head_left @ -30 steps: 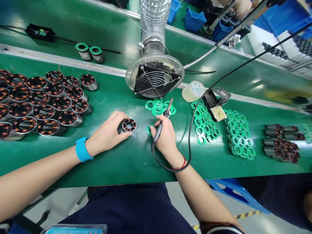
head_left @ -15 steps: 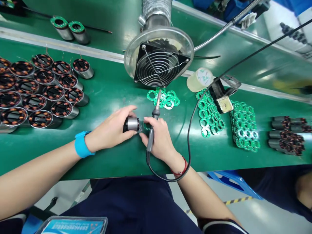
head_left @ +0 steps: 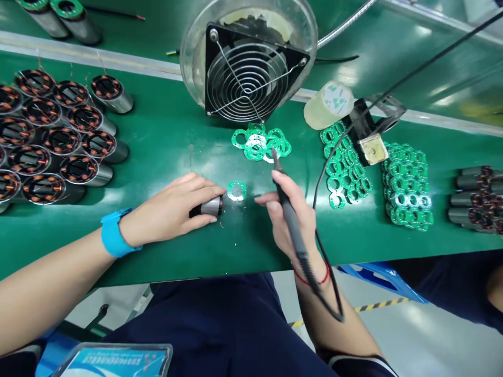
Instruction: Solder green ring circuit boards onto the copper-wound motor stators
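My left hand (head_left: 176, 207) is wrapped round a motor stator (head_left: 211, 207), a metal cylinder lying on its side on the green table. A thin copper wire end sticks out at its right end. Just right of the stator, a green ring-shaped circuit board (head_left: 236, 191) lies flat, apart from it. My right hand (head_left: 293, 214) grips a soldering iron (head_left: 291, 217), its tip pointing away from me toward a loose pile of ring boards (head_left: 256, 147). The index and middle fingers of that hand partly stretch out to the left.
A fume fan (head_left: 247, 78) hangs over the back. Wound stators (head_left: 43, 141) crowd the left. To the right are a yellowish block (head_left: 329, 106), an iron stand with sponge (head_left: 373, 150), ring boards (head_left: 406, 186) in stacks and more stators (head_left: 475, 199). The iron's cable loops beside my right wrist.
My right hand has moved right, away from the stator, with the soldering iron. A ring board now shows lying on the table between my hands. My left hand still holds the stator.
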Demonstrator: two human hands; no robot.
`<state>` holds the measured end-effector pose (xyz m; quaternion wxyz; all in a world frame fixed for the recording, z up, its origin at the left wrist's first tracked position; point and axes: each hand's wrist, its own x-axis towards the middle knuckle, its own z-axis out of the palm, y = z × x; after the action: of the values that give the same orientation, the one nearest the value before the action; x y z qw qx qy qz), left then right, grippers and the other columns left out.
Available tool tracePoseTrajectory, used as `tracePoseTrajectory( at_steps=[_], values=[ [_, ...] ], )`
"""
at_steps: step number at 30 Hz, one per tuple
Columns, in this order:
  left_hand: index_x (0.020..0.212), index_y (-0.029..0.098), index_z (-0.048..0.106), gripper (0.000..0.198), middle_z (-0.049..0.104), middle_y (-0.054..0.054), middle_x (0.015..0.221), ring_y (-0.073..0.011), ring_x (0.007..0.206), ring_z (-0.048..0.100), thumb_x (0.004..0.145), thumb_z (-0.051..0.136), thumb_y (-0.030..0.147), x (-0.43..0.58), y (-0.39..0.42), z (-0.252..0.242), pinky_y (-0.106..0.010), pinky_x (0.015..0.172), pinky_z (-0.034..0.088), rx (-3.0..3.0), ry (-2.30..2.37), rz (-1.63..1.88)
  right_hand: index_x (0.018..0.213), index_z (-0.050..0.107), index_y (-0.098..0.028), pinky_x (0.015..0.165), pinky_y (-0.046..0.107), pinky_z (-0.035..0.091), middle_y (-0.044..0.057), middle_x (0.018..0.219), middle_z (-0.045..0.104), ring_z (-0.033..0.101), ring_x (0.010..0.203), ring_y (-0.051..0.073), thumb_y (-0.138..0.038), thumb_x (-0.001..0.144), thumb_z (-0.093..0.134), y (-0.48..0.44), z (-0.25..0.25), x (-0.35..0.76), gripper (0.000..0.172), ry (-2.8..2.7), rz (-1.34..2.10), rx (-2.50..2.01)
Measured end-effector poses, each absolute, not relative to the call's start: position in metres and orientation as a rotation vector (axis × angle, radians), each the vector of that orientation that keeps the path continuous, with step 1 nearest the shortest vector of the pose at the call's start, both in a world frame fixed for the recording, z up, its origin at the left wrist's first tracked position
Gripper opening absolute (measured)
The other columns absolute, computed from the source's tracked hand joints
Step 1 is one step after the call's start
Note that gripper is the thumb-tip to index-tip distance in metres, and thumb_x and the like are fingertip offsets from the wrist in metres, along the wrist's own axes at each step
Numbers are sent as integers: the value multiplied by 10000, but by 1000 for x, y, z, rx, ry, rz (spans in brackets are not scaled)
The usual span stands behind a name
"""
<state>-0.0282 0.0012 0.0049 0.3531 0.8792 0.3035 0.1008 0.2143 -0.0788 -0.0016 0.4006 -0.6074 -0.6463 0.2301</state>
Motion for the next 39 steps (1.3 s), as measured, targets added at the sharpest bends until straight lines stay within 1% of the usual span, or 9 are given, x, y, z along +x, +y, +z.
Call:
tracePoseTrajectory(
  at_steps=[4, 7, 9, 13, 16, 21, 25, 32, 39],
  values=[
    [1246, 210, 618, 372, 703, -90, 1104, -265, 1016, 614, 951, 540, 423, -20, -6, 3, -415, 903, 482, 2289, 875, 359, 1137, 663, -256, 605, 344, 549, 18, 836, 679, 639, 610, 155, -535, 980, 505, -99, -7, 220, 356, -1471, 522, -1503],
    [1246, 210, 616, 368, 701, -97, 1120, -273, 1022, 621, 950, 546, 417, -16, -9, 2, -434, 917, 478, 2323, 900, 367, 988, 666, -249, 483, 279, 468, -37, 671, 591, 536, 482, 115, -482, 947, 597, -109, -15, 220, 246, -1380, 512, -1481],
    [1241, 216, 616, 357, 699, -99, 1135, -276, 1025, 626, 947, 556, 411, -14, -10, 2, -441, 922, 481, 2347, 899, 357, 938, 658, -248, 444, 258, 432, -49, 652, 589, 499, 437, 96, -425, 935, 632, -113, -19, 220, 179, -1341, 555, -1459],
    [1242, 224, 601, 339, 691, -105, 1140, -274, 1025, 627, 948, 569, 391, -14, -10, 3, -439, 911, 500, 2376, 900, 386, 929, 674, -251, 465, 261, 468, -45, 679, 646, 518, 435, 91, -388, 927, 643, -117, -22, 221, 141, -1296, 645, -1456],
    [1245, 257, 587, 330, 682, -94, 1135, -269, 1018, 621, 954, 561, 409, -14, -9, 4, -441, 908, 510, 2377, 921, 379, 931, 683, -246, 460, 256, 479, -45, 660, 649, 535, 440, 96, -407, 917, 650, -118, -23, 222, 165, -1309, 679, -1502],
    [1241, 237, 586, 333, 681, -92, 1137, -266, 1015, 618, 952, 566, 401, -14, -8, 3, -450, 918, 515, 2374, 905, 387, 913, 678, -240, 425, 241, 454, -35, 672, 671, 531, 431, 91, -460, 933, 623, -117, -23, 221, 227, -1323, 659, -1547],
    [1231, 250, 593, 337, 677, -92, 1163, -273, 1038, 605, 945, 552, 424, -13, -9, 4, -468, 955, 502, 2312, 958, 333, 922, 689, -246, 445, 243, 470, -29, 720, 695, 535, 440, 84, -439, 928, 646, -117, -22, 220, 198, -1304, 655, -1517],
    [1212, 255, 600, 314, 672, -87, 1130, -274, 1012, 599, 944, 533, 406, -12, -8, 6, -473, 939, 508, 2303, 973, 344, 921, 684, -243, 456, 257, 490, -17, 739, 703, 542, 446, 90, -455, 926, 635, -118, -25, 221, 218, -1308, 625, -1539],
    [1226, 242, 592, 320, 666, -94, 1129, -266, 1010, 587, 949, 555, 398, -14, -9, -1, -457, 935, 498, 2357, 972, 383, 967, 688, -245, 447, 244, 472, -20, 760, 707, 560, 470, 90, -371, 936, 641, -116, -25, 221, 137, -1369, 638, -1492]
  ],
)
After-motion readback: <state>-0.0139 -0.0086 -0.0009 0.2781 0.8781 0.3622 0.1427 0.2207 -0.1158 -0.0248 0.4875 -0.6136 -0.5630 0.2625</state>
